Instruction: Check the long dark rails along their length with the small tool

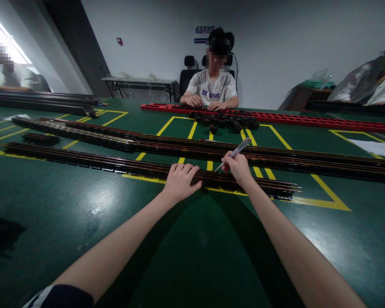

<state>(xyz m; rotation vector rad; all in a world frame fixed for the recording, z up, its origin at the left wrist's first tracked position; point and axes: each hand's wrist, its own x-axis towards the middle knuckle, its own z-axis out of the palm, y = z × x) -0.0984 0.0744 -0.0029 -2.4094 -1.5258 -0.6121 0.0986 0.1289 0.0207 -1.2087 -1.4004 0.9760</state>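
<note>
A long black rail with copper-coloured strips (83,159) lies across the table in front of me. My left hand (182,182) grips it near the middle, fingers over the far side and thumb on the near side. My right hand (239,167) is closed around a screwdriver (241,146) with a clear handle. The screwdriver is tilted, its thin shaft pointing down-left to the rail just right of my left hand. Whether the tip touches a screw is too small to tell.
Behind lie more long black rails (324,160) and a short black piece (41,138). Yellow tape marks the green table (115,231). Opposite, a person (213,87) handles black parts (224,121) beside a red slotted frame (308,119). Other people sit left and right.
</note>
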